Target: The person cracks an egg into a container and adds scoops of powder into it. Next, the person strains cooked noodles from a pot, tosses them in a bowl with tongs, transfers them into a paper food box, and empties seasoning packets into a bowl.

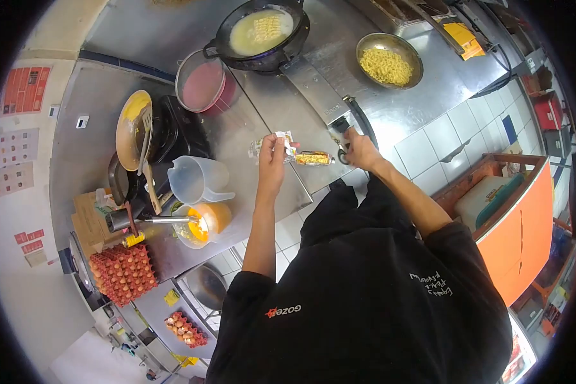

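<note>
My left hand is closed on small seasoning packets above the steel counter's front edge. Just right of them lies a yellow and gold packet. My right hand is closed around the dark handle of scissors, beside the stove's control knob. At the top, a block of noodles sits in cloudy liquid in a black wok. Farther right, a steel bowl holds cooked yellow noodles.
Left of my hands stand a pink strainer, a clear jug, a jug of beaten egg with a whisk, and a tan pan. Egg trays are at lower left. An orange-sided cart stands right.
</note>
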Motion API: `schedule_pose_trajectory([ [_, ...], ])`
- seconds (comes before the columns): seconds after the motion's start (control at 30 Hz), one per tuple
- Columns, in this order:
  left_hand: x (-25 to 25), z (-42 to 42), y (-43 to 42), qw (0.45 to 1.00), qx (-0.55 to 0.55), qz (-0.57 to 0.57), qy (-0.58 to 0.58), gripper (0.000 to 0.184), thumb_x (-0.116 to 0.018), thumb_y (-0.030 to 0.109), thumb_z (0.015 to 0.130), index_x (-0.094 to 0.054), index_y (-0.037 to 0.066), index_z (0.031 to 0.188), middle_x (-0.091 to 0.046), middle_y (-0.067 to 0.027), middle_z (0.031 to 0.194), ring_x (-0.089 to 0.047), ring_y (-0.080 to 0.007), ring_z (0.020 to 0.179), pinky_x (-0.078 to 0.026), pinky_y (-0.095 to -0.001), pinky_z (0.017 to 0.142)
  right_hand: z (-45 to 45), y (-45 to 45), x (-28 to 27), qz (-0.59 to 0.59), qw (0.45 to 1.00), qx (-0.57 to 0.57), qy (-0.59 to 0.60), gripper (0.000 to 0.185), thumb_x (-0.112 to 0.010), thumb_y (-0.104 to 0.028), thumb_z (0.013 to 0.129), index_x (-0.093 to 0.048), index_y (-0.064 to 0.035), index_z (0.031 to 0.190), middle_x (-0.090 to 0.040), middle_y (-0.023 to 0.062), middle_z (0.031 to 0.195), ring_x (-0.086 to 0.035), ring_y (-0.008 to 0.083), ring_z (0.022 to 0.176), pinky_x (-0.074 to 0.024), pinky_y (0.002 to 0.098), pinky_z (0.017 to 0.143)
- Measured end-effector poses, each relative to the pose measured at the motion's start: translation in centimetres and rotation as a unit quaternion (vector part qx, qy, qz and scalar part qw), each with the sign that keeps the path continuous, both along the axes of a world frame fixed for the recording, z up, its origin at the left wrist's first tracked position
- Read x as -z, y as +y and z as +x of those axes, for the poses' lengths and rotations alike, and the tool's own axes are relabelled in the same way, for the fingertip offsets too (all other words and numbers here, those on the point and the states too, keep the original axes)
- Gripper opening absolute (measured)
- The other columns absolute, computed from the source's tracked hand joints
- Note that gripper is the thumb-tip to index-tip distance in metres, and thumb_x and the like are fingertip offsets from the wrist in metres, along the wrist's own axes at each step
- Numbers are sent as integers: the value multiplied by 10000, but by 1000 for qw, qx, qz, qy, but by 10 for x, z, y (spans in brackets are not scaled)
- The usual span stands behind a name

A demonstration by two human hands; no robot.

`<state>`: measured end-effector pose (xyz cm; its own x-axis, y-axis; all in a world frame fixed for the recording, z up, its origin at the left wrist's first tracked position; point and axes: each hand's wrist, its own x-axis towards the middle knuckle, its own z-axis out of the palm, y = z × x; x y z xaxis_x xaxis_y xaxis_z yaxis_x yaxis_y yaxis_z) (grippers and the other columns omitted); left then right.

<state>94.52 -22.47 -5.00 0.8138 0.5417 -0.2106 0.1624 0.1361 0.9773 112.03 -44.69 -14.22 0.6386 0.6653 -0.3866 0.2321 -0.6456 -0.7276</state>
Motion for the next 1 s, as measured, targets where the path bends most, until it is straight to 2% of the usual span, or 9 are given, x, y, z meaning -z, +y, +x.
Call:
schedule_pose_trajectory([
  [0.1, 5, 3, -1, 1000, -19, -23, 0, 218, -500, 249, 1179, -571, 52, 1240, -737, -106, 1097, -732, -163, 1015, -563, -317, 916, -19, 3, -89, 161, 978, -60, -115, 529, -819, -128, 837, -601, -86, 1316, -692, 198, 1209, -727, 398, 1105, -593, 493, 899],
  [0.2, 5, 0, -9, 999, -18, -43, -10, 224, -499, 250, 1179, -561, 46, 1249, -706, -98, 1091, -745, -191, 1044, -585, -346, 959, -38, 24, -87, 253, 921, -210, -207, 523, -815, -233, 850, -607, -102, 1311, -602, 184, 1361, -685, 420, 1181, -577, 493, 954],
  [0.33, 12, 3, -11, 979, -94, -166, -77, 233, -511, 251, 1176, -535, 35, 1261, -650, -114, 1179, -728, -262, 1165, -598, -409, 1010, -64, 35, -85, 206, 934, -203, -208, 581, -800, -405, 872, -598, -111, 1330, -595, 182, 1357, -683, 459, 1162, -582, 531, 951],
  [0.5, 14, 8, -22, 927, -191, -300, -120, 223, -533, 237, 1168, -524, 40, 1272, -621, -134, 1255, -687, -343, 1274, -592, -458, 1040, -76, 48, -82, 146, 975, -135, -100, 680, -832, -343, 863, -519, -127, 1426, -573, 185, 1338, -677, 464, 1152, -590, 548, 913],
  [0.7, 5, 13, -12, 936, -150, -309, -74, 230, -573, 210, 1149, -542, 41, 1302, -657, -160, 1344, -661, -367, 1323, -575, -479, 1098, -55, 41, -79, 150, 928, -293, -176, 601, -813, -155, 895, -522, -169, 1420, -543, 175, 1230, -690, 437, 1070, -612, 520, 854],
  [0.83, -8, 25, -9, 981, -46, -186, -13, 295, -582, 204, 1143, -538, 32, 1379, -653, -199, 1418, -643, -296, 1344, -527, -415, 1127, -50, 38, -73, 175, 942, -250, -139, 548, -820, -110, 885, -542, -136, 1357, -565, 172, 1188, -704, 417, 970, -607, 521, 817],
  [0.9, -21, 23, -7, 998, -44, 36, 32, 414, -546, 195, 1156, -452, -4, 1507, -631, -215, 1469, -595, -318, 1404, -505, -422, 1146, -44, 35, -67, 222, 955, -194, -1, 486, -837, -67, 866, -554, -74, 1261, -621, 181, 1138, -700, 397, 966, -608, 488, 810],
  [0.97, 17, -4, -9, 997, -52, 14, -61, 676, -728, 222, 1049, -376, 6, 1584, -587, -233, 1539, -561, -306, 1425, -452, -434, 1179, -48, 34, -72, 232, 961, -152, 6, 441, -848, -44, 865, -550, -40, 1190, -673, 174, 1096, -716, 360, 985, -597, 440, 840],
  [1.0, 17, -20, -21, 991, 8, 130, -21, 838, -819, 228, 957, -340, 0, 1606, -519, -246, 1587, -541, -333, 1447, -449, -441, 1181, -51, 34, -72, 252, 961, -110, 42, 429, -844, -16, 875, -546, -41, 1183, -672, 137, 1119, -705, 269, 979, -594, 383, 842],
])
